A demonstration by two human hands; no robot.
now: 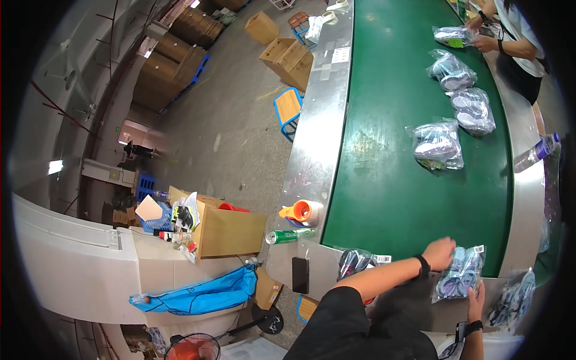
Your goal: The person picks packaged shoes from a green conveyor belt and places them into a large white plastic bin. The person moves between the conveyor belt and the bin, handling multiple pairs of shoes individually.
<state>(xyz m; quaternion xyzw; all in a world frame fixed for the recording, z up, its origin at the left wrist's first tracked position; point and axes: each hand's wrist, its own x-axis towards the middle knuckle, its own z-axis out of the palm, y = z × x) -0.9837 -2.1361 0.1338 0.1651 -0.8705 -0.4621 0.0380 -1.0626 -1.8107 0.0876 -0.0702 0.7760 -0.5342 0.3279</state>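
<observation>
At the near right end of the green belt (384, 198), a clear plastic bag holding a pair of blue-grey shoes (461, 273) lies over the belt's end. My right hand (476, 303) grips the bag's lower right edge, thumb on top. My left hand (441, 253) is just beside the bag's upper left corner; its fingers are blurred, and whether they touch the plastic is unclear. Left of my forearm sits another bagged pair of dark shoes (354, 262), partly hidden by the arm. More bagged shoes (510, 303) stand at the lower right.
Several bagged shoe pairs (437, 146) lie farther up the belt, where a co-worker's hands (477, 36) hold another bag. A phone (300, 275), green can (289, 236) and orange cup (303, 210) rest on the left metal edge. A bottle (537, 153) lies on the right edge.
</observation>
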